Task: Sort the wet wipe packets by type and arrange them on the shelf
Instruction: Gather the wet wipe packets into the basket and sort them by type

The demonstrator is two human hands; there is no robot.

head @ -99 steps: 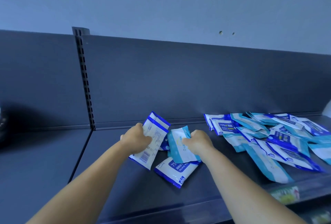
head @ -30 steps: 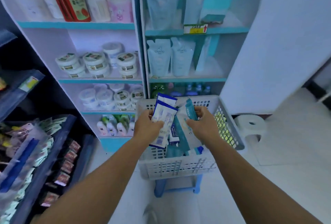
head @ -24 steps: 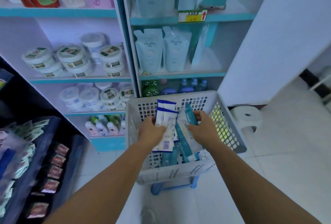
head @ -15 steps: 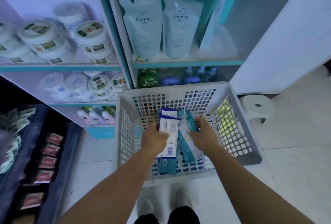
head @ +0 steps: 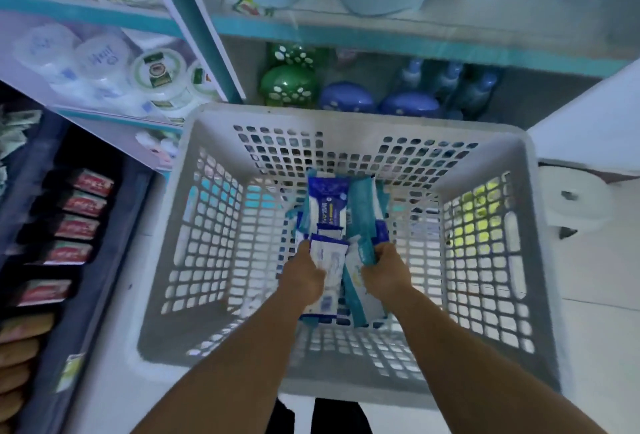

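Observation:
Both my arms reach down into a white perforated plastic basket [head: 214, 211]. My left hand [head: 300, 277] grips a white packet with dark blue edges [head: 327, 270]. Beside it my right hand [head: 384, 276] holds a white packet with teal edges [head: 360, 289]. More wet wipe packets [head: 327, 206] lie on the basket floor just beyond my hands, one dark blue on top, teal ones around it. The held packets hang low, close to that pile; I cannot tell whether they touch it.
White and teal shelves stand behind the basket, with round tubs [head: 157, 71], green [head: 289, 85] and blue bottles [head: 408, 104]. A dark rack with red-labelled packets [head: 74, 225] runs along the left. A white stool [head: 575, 198] stands at the right on the pale floor.
I have turned from the dark shelf to the basket. Over the last second both hands have carried their packets down from rim height deep into the basket.

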